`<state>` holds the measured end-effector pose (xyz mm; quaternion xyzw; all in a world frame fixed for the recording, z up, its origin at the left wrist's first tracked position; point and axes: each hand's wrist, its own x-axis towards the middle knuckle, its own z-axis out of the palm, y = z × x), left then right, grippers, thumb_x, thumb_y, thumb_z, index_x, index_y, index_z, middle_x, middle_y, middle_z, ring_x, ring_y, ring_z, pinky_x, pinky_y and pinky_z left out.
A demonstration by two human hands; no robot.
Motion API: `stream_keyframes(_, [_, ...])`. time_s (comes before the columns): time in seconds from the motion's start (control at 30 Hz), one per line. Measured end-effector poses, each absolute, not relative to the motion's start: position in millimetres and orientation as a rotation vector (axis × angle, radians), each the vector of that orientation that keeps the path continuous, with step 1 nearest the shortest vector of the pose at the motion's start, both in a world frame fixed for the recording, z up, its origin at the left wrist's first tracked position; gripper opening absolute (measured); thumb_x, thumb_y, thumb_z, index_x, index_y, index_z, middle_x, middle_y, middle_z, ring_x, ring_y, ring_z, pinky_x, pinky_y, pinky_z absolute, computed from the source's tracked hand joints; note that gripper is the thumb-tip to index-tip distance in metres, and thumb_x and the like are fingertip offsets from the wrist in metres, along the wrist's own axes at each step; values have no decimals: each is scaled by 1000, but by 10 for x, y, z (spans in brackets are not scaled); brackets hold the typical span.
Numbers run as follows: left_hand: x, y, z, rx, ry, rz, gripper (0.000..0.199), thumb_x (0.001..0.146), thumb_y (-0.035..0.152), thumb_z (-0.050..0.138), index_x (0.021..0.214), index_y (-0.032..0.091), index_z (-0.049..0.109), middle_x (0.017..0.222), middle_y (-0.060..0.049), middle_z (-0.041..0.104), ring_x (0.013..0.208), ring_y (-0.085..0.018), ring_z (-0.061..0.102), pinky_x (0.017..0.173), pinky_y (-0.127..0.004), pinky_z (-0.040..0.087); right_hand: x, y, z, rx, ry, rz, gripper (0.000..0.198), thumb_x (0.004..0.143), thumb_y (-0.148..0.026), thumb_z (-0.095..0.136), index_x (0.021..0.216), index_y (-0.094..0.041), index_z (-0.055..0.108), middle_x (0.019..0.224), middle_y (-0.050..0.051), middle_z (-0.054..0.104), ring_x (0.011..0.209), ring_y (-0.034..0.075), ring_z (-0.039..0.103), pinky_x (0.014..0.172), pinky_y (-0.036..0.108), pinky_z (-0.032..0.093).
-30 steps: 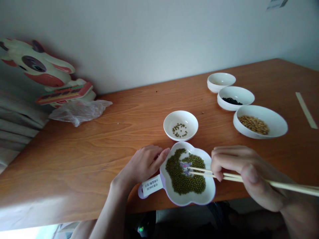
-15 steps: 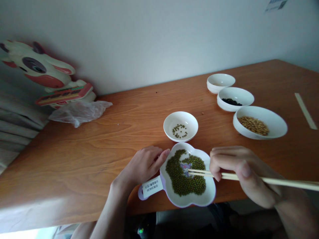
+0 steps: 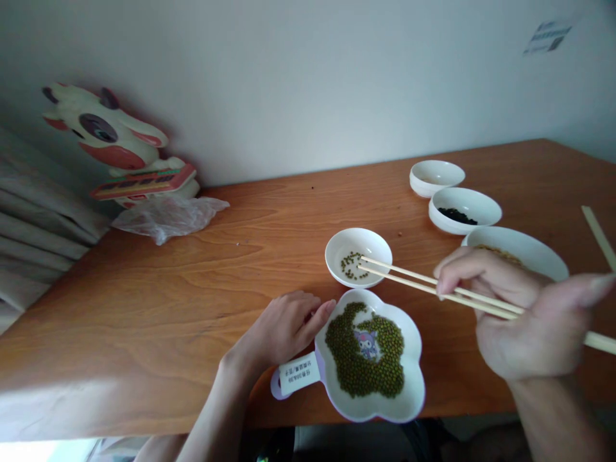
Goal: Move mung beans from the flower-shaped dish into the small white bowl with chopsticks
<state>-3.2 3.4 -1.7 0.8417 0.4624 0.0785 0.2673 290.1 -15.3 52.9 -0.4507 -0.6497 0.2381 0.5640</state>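
Observation:
My right hand (image 3: 514,308) is closed around a pair of wooden chopsticks (image 3: 414,282). Their tips are apart and reach into a small white bowl (image 3: 332,263), which has some green mung beans (image 3: 350,273) on its bottom. Whether a bean is between the tips I cannot tell. Below that bowl lies a white flower-shaped dish (image 3: 411,385) with a lilac rim and handle, holding many mung beans (image 3: 346,359) around a printed cartoon figure. My left hand (image 3: 283,327) rests on the table at the dish's left side, thumb against the rim and fingers not wrapped round it.
At right stand three white bowls: a bowl with tan beans (image 3: 543,256), partly behind my right hand, a bowl with dark pieces (image 3: 486,208) and a farther bowl (image 3: 437,173). A pale strip (image 3: 599,234) lies at far right. A cow toy (image 3: 120,141) and plastic bag (image 3: 173,218) sit back left.
My right hand has lifted the chopsticks from the flower-shaped dish and moved their tips up into the small bowl. The left hand stays beside the dish. The view has shifted slightly.

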Motion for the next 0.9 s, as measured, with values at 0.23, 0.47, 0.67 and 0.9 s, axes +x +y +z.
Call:
stream_keyframes(0.23, [-32,37,1,2292,1223,218,54,116,50,29,80,19,56,81,-2,66,73,-16,57,73,-31,39,3140,-358,369,-1000,-1723,773,85,105,-72,8,65,-23,64,61,3,59,54,21,54,51,35,43])
stream_keyframes(0.47, [-14,32,40,2278,1227,211,55,116,50,28,80,19,56,80,-2,66,72,-16,56,73,-31,39,3176,-469,279,-865,-1985,1084,79,103,-79,17,70,-22,61,63,4,60,55,18,54,52,32,35])
stream_keyframes(0.67, [-20,32,23,2271,1240,208,55,116,51,29,81,19,58,81,-2,67,72,-16,57,72,-31,39,3089,-497,321,-915,-1984,1192,77,100,-82,19,73,-21,58,67,3,59,60,18,52,58,33,34])
stream_keyframes(0.9, [-20,29,19,2268,1237,233,55,115,50,30,79,20,58,79,-2,66,70,-16,56,70,-32,37,3112,-462,263,-912,-1965,1016,74,106,-73,20,73,-22,62,66,5,61,57,19,56,53,34,39])
